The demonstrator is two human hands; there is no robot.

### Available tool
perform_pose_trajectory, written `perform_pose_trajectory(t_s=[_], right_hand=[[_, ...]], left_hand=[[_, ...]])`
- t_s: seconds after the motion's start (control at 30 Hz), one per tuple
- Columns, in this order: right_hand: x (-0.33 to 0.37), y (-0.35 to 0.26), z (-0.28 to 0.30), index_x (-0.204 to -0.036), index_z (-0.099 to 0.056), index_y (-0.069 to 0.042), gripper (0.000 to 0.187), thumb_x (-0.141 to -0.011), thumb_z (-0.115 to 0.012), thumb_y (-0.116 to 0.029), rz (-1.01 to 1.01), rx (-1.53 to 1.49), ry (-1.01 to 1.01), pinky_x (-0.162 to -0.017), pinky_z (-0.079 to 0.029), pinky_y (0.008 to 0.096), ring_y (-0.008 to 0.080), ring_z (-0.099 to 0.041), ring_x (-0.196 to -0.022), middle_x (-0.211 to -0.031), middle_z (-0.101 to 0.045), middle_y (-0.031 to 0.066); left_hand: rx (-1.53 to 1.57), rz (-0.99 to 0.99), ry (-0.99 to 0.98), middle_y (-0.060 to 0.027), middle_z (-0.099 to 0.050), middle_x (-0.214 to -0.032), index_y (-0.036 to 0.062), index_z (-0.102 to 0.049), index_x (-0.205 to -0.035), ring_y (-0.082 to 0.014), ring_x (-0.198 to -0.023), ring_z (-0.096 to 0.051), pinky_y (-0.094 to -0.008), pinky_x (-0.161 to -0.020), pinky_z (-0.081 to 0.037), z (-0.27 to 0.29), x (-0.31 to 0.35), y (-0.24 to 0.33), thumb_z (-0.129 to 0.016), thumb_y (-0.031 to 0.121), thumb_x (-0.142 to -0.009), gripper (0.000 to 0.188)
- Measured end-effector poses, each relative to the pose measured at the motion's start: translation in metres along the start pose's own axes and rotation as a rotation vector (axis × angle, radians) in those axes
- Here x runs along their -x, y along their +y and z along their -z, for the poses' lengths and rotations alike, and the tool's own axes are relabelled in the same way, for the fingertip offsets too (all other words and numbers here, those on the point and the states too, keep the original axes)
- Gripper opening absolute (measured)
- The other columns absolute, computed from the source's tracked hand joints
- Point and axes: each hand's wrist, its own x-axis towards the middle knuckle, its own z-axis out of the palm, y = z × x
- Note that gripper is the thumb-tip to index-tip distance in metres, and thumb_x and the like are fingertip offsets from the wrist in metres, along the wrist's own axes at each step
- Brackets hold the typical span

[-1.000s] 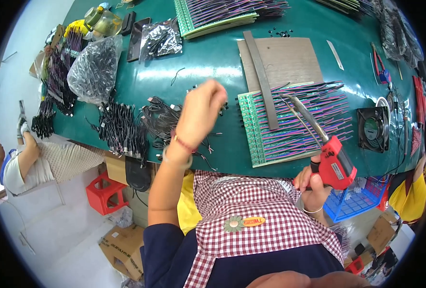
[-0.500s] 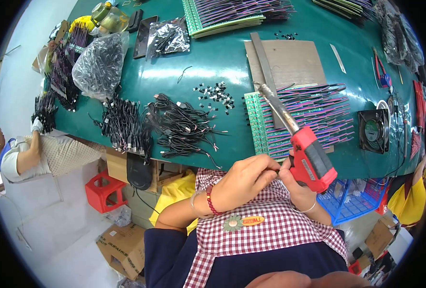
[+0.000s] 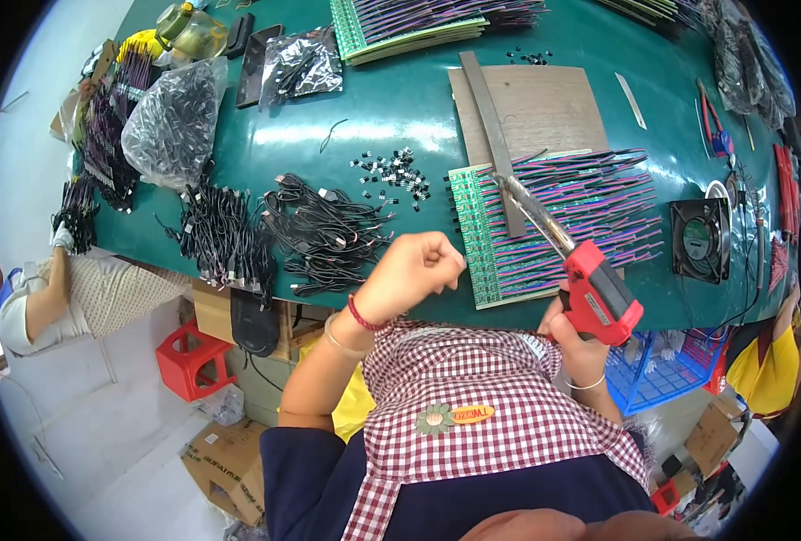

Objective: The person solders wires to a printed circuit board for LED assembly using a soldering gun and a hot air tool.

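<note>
My right hand [image 3: 577,350] is wrapped round the handle of a red and black soldering gun [image 3: 599,293]. Its metal barrel points up and left, with the tip over the green circuit board panel [image 3: 474,239]. Rows of black, pink and purple wires [image 3: 581,221] stretch rightward from that panel. My left hand [image 3: 418,270] hangs at the table's near edge, left of the panel. Its fingers are curled closed, and anything inside them is hidden. Just left of it lies a heap of black cables [image 3: 324,234]. Small black and white connectors [image 3: 400,174] are scattered beyond.
A flat metal bar [image 3: 491,135] lies across a brown board [image 3: 545,108] and the panel. At the right stands a black fan [image 3: 700,242]; a blue basket [image 3: 662,370] sits below the edge. Another person's gloved hand [image 3: 63,237] touches black cables at the far left.
My hands have parted: the left has moved up and left, away from the right. My right hand, with the soldering gun, has shifted slightly rightward.
</note>
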Motion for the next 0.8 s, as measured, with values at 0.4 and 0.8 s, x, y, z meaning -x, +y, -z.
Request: perform_pose_trajectory(t_s=[0.4, 0.8], right_hand=[[0.033, 0.049, 0.031, -0.116, -0.047, 0.006, 0.042, -0.080, -0.063, -0.010, -0.010, -0.022, -0.065, -0.047, -0.040, 0.0270, 0.0133, -0.047, -0.048, -0.061, -0.051, 0.0057], [0.034, 0.046, 0.031, -0.104, -0.054, 0.003, 0.029, -0.077, -0.064, -0.002, -0.078, -0.031, -0.086, -0.056, -0.043, 0.0260, 0.0110, -0.052, -0.059, -0.070, -0.055, 0.0031]], left_hand=[[-0.058, 0.098, -0.019, -0.0032, -0.059, -0.062, 0.0001, -0.055, -0.072, -0.0049, -0.050, -0.050, -0.0182, -0.045, -0.039, 0.013, -0.029, 0.000, -0.058, 0.009, -0.082, 0.014], [-0.016, 0.161, 0.022, -0.0021, -0.060, -0.062, 0.0029, -0.055, -0.072, -0.0032, -0.048, -0.049, -0.0170, -0.041, -0.036, 0.008, -0.029, 0.003, -0.057, 0.009, -0.082, 0.012]])
